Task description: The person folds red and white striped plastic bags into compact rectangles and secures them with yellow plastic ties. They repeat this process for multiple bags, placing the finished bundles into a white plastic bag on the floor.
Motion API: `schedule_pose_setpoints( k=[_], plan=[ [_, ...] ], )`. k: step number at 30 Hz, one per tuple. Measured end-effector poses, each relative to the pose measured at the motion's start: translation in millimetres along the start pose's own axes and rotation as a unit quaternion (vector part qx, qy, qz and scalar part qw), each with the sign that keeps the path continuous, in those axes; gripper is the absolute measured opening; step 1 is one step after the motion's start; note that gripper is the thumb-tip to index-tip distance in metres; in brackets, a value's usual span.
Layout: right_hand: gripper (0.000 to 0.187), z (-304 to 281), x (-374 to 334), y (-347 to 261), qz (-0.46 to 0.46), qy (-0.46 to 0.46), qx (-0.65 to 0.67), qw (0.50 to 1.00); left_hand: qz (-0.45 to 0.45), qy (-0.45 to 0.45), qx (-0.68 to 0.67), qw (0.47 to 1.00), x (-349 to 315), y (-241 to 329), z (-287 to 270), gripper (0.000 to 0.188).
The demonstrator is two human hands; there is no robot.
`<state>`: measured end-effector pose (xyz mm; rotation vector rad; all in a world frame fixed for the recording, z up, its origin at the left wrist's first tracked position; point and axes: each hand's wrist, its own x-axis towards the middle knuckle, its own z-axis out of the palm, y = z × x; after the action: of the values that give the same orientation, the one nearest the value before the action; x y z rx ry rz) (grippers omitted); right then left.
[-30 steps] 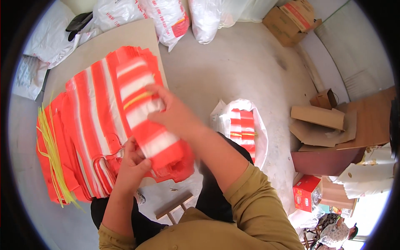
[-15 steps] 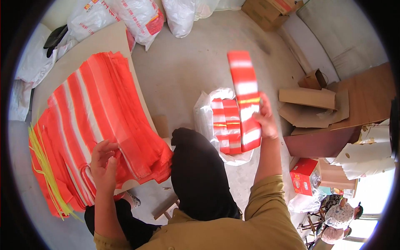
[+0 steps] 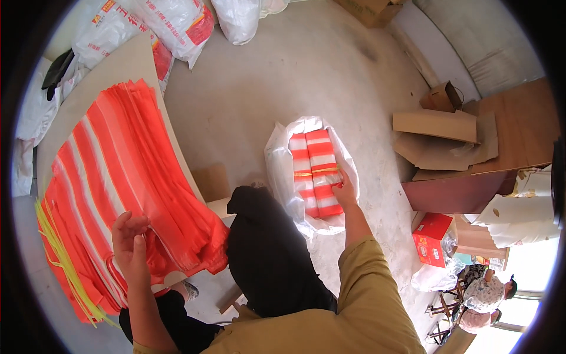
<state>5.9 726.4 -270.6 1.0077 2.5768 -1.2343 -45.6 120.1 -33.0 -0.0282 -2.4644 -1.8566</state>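
My right hand (image 3: 346, 190) reaches into an open white plastic sack (image 3: 277, 156) on the floor and grips the edge of a folded red-and-white striped fabric bundle (image 3: 323, 158). A yellow tie crosses its middle. Beside it lies a matching bundle (image 3: 302, 193), also tied in yellow. My left hand (image 3: 130, 245) is open, palm up and fingers loosely curled, with nothing in it. It hovers at the near side of a wide stack of red-and-white striped fabric sheets (image 3: 112, 159) on a board. Thin yellow strips (image 3: 65, 265) lie along the stack's left edge.
Full white plastic bags (image 3: 171, 26) line the far left wall. At right, an opened cardboard box (image 3: 436, 127) rests by a brown panel, with a red carton (image 3: 430, 239) nearer. My black-trousered knee (image 3: 265, 242) lies between stack and sack. Another person (image 3: 486, 295) is far right.
My right hand has lowered the folded bundle it held in the air into the white sack, beside the other one. My left hand stays over the stack, open.
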Motion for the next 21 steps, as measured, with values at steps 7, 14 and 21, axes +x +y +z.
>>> schedule_pose_setpoints(
  k=[7,14,21],
  plan=[
    [0.064,33,-39,-58,-0.157,0.0,-0.411,0.898,0.001,-0.008,0.01,1.0,0,-5,0,0.049],
    [0.071,42,-18,-56,-0.069,-0.105,-0.392,0.911,-0.003,-0.011,-0.046,0.999,-6,3,-4,0.043],
    [0.067,13,-41,-129,-0.193,0.015,-0.162,0.968,0.024,0.013,-0.072,0.997,-7,22,-5,0.034]
  ],
)
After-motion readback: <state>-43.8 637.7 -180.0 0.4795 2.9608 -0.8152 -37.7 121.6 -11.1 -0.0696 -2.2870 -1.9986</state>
